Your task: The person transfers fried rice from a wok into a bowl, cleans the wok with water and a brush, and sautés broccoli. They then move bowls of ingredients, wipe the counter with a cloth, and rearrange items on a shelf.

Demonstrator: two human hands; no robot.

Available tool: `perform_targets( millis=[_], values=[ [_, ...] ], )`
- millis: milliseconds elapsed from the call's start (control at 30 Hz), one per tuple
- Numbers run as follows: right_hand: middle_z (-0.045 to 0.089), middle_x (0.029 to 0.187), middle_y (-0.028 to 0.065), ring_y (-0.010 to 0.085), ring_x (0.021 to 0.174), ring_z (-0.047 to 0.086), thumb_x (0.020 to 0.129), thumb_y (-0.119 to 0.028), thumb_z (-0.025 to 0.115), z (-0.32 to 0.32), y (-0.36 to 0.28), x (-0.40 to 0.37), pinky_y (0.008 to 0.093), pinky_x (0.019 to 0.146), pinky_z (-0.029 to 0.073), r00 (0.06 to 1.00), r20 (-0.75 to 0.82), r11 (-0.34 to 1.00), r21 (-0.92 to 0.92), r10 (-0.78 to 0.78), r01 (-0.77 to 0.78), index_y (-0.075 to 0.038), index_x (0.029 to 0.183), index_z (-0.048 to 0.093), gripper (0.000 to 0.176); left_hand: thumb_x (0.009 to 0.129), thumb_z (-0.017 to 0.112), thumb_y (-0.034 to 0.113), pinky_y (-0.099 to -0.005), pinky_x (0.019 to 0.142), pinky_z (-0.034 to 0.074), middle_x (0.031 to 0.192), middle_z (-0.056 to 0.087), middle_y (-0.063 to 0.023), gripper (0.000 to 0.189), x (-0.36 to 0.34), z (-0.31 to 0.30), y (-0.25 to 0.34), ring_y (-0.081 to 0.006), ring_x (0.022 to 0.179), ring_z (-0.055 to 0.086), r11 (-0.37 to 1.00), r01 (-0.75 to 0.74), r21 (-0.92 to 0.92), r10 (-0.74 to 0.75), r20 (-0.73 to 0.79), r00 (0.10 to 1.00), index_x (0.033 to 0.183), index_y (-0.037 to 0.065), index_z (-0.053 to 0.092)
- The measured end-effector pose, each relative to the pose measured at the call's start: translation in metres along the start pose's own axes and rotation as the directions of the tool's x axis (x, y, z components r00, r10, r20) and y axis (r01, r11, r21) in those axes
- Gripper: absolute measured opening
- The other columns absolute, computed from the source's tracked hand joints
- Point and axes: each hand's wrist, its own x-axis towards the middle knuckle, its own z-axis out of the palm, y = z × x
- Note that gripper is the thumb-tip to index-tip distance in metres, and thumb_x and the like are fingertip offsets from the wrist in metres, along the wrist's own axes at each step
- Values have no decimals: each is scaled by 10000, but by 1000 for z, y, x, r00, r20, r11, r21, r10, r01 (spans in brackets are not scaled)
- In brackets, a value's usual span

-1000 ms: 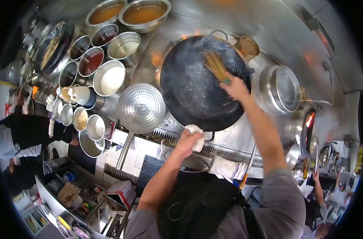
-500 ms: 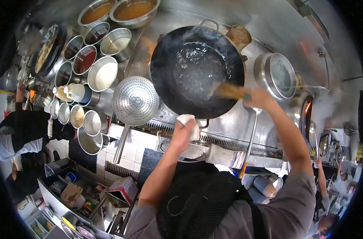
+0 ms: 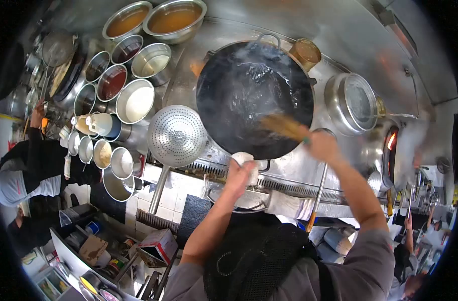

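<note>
A large black wok with steaming liquid sits on the steel stove. My left hand is closed round a folded white cloth at the wok's near rim, beside its loop handle. My right hand grips a bamboo brush, its bristles blurred by motion over the right part of the wok. A perforated strainer lies just left of the wok. A long-handled ladle rests on the right, beneath my right forearm.
Steel pots of sauces, one with white contents, and two bowls of amber liquid stand at the left. A lidded pot and a rusty can are at the right and back. Co-workers stand at both sides.
The brush has shifted left and down within the wok, with my right hand lower. My left hand still holds the cloth at the rim. The whole view has shifted slightly.
</note>
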Motion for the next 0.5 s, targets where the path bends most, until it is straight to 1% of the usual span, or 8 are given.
perform_targets(
  millis=[33,100,167,233,300,367,433,500],
  values=[
    [677,896,206,389,826,670,804,-279,687,-6,13,15,504,745,531,990,-132,993,-96,50,-63,-275,1443,395,703,851,606,44,-317,661,541,929,616,-70,237,-3,4,14,-172,806,621,990,129,-62,-128,27,991,1073,19,528],
    [672,943,235,397,894,671,852,-334,658,-11,9,74,511,806,530,960,-245,987,113,136,-111,-290,1454,366,671,846,604,38,-323,661,551,939,616,-79,244,-4,0,21,-184,813,630,960,254,-119,-249,53,967,1076,17,526],
    [670,951,264,394,935,668,843,-345,671,-17,-36,128,500,817,531,974,-138,867,490,182,-93,-223,1455,399,680,835,603,29,-344,633,571,958,613,-94,297,3,-5,16,-206,804,643,940,316,-126,-292,180,939,1112,15,498],
    [662,1030,282,419,972,655,837,-351,676,-1,-97,131,467,856,521,977,-169,710,704,127,30,-142,1446,418,693,811,629,32,-378,658,587,989,625,-109,321,7,-10,10,-227,843,652,943,315,-111,-298,146,943,1117,9,537],
    [637,1131,276,433,1034,629,826,-368,679,-5,-147,99,432,906,498,987,162,401,905,-10,-145,-97,1450,398,737,827,638,56,-396,642,593,1011,614,-114,357,14,-13,1,-232,836,651,935,349,-64,-342,109,934,1154,16,499],
    [637,1149,266,423,1045,627,829,-375,683,7,-152,71,412,918,489,991,-83,660,740,-102,130,-100,1457,389,746,849,638,84,-407,639,597,1046,600,-116,385,5,-6,15,-236,844,649,944,325,-61,-316,120,941,1187,24,462],
    [643,1133,264,396,1063,627,818,-389,697,9,-124,40,416,922,488,966,-62,681,697,-252,223,-123,1457,398,753,871,637,112,-417,637,602,1080,586,-117,416,-6,-3,24,-240,852,647,950,307,-60,-298,131,946,1220,32,426],
    [651,1118,256,383,1063,630,815,-404,684,-18,-83,5,415,922,485,932,104,788,572,-347,229,-148,1458,404,747,909,631,170,-436,649,610,1144,553,-120,472,-15,-4,26,-251,909,640,970,241,-40,-237,85,968,1274,46,358]
  ],
)
